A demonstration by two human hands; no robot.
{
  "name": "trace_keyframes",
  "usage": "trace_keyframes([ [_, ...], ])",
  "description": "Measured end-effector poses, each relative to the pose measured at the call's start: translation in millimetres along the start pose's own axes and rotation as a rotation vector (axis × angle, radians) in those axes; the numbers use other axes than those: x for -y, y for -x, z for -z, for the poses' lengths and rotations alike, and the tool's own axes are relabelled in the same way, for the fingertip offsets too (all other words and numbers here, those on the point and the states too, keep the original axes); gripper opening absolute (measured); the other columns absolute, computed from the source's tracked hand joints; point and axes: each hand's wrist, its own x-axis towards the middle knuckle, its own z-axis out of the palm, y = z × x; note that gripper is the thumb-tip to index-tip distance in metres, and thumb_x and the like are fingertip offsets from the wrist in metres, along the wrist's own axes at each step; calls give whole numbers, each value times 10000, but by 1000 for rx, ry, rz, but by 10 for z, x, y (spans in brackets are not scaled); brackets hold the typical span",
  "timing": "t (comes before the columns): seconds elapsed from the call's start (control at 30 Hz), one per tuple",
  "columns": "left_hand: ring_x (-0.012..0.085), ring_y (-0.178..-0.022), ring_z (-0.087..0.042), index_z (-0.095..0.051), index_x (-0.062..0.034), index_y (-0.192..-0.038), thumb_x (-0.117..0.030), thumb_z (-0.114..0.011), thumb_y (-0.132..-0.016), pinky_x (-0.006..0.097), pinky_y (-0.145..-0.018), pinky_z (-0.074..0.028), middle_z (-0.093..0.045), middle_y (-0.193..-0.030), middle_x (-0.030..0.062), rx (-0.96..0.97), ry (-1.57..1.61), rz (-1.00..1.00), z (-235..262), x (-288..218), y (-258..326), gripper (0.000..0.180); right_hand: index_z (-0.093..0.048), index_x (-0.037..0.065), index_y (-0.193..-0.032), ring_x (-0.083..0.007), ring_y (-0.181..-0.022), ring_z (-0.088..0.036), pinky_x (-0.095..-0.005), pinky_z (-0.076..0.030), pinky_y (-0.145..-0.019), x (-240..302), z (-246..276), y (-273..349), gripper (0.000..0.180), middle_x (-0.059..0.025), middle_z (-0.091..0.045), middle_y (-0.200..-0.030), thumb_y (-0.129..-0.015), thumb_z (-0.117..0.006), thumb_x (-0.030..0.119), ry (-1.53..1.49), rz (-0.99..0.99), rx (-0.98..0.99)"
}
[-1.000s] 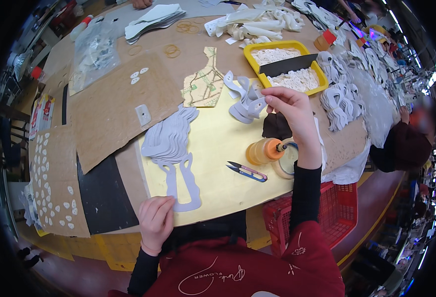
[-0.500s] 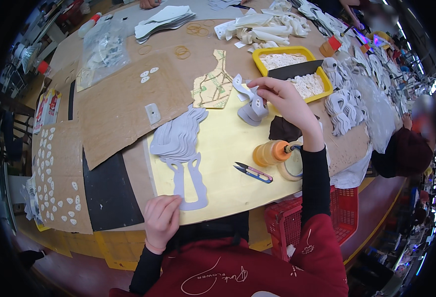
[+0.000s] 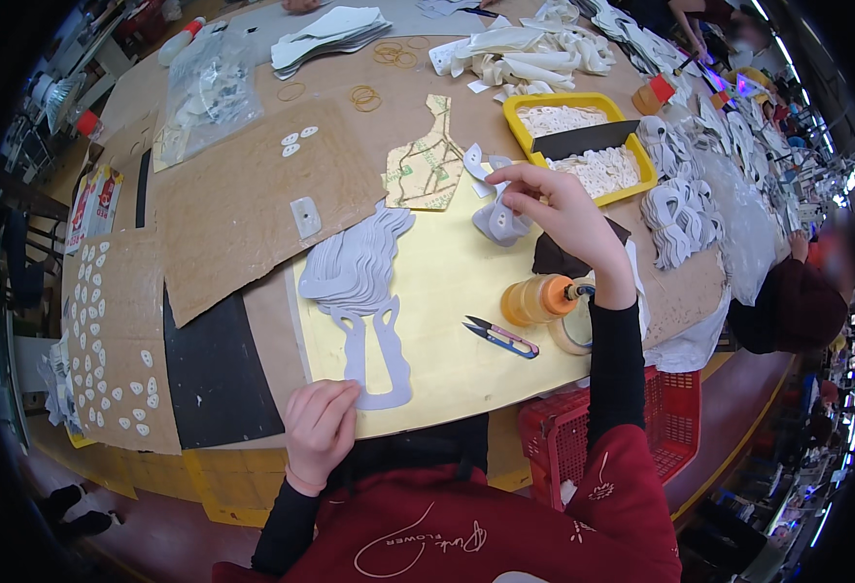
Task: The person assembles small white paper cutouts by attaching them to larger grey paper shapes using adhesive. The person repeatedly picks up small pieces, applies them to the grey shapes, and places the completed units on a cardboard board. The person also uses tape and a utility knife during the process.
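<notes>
My left hand (image 3: pixel 321 426) is closed at the table's front edge, fingertips pinching the lower left corner of a flat grey cut-out piece (image 3: pixel 387 400). This piece has two long arms with slots and lies below a fanned stack of matching grey pieces (image 3: pixel 350 264). Farther right, my right hand (image 3: pixel 565 209) has thumb and fingers bent together over a curled grey piece (image 3: pixel 501 225), seemingly pinching its upper part; the fingers partly hide the contact. Beside it lies a patterned yellowish piece (image 3: pixel 424 165). Thread snips (image 3: pixel 501 337) and an orange-topped glue bottle (image 3: pixel 536 299) are nearer me.
A yellow tray (image 3: pixel 649 175) with small white pieces stands beyond my right hand. Cardboard (image 3: pixel 243 223) covers the left, with small white patches (image 3: pixel 87 321) on another sheet. A dark cloth (image 3: pixel 556 255) lies under my right wrist. A red crate (image 3: pixel 583 413) stands below the table edge.
The curled grey piece at my right hand sits slightly lower and more bunched. My left hand keeps its pinch. The whole view has shifted a little.
</notes>
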Motion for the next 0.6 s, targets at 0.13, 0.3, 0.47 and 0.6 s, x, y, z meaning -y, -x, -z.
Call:
trace_keyframes([
  [0.13, 300, -869, -666, -726, -23, -976, 77, -704, -753, 395, -780, -517, -708, -949, 94, -16, 7, 6, -2, -10, -1, 246, -688, 37, -1218, -105, -741, -578, -262, -487, -700, -11, -10, -2, 249, -43, -633, -827, -983, -636, 100, -19, -1, 0],
  [0.3, 300, -869, -666, -726, -22, -977, 83, -704, -747, 394, -777, -518, -708, -948, 93, -22, 14, 6, 1, -22, -14, 254, -688, 34, -1220, -105, -737, -579, -266, -491, -696, -49, 8, -5, 252, -47, -638, -828, -982, -628, 94, -15, -11, 7],
  [0.47, 303, -869, -666, -724, -19, -975, 85, -704, -746, 398, -784, -522, -707, -946, 95, -26, 17, 3, -2, -29, -23, 252, -690, 39, -1229, -127, -787, -622, -280, -509, -727, -155, 58, -75, 274, -74, -680, -928, -966, -634, 86, 34, -37, -63],
  [0.6, 305, -874, -666, -724, -17, -976, 86, -701, -742, 401, -791, -525, -706, -946, 96, -33, 14, 8, -6, -16, -7, 256, -694, 43, -1232, -121, -878, -627, -265, -507, -796, -111, 74, -48, 274, -50, -693, -1042, -963, -645, 73, 167, 23, -342],
])
